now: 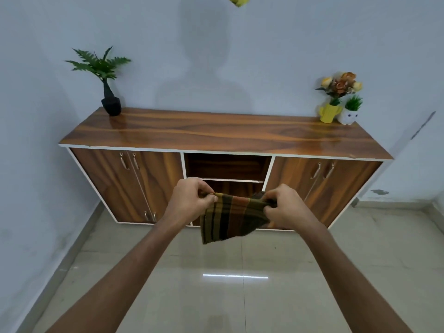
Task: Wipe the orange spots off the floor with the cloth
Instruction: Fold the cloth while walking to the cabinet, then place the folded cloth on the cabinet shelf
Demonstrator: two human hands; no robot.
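Observation:
A striped cloth (pixel 230 218) in olive, brown and black hangs in the air in front of me, held up by its top edge. My left hand (pixel 189 198) pinches its upper left corner and my right hand (pixel 283 206) pinches its upper right corner. Both arms stretch forward over a glossy beige tiled floor (pixel 216 296). I see no orange spots on the visible floor.
A wooden sideboard (pixel 216 133) with two pairs of doors and an open middle shelf stands against the pale blue wall. On it are a black potted plant (pixel 108 92) at the left and small flower pots (pixel 338 104) at the right.

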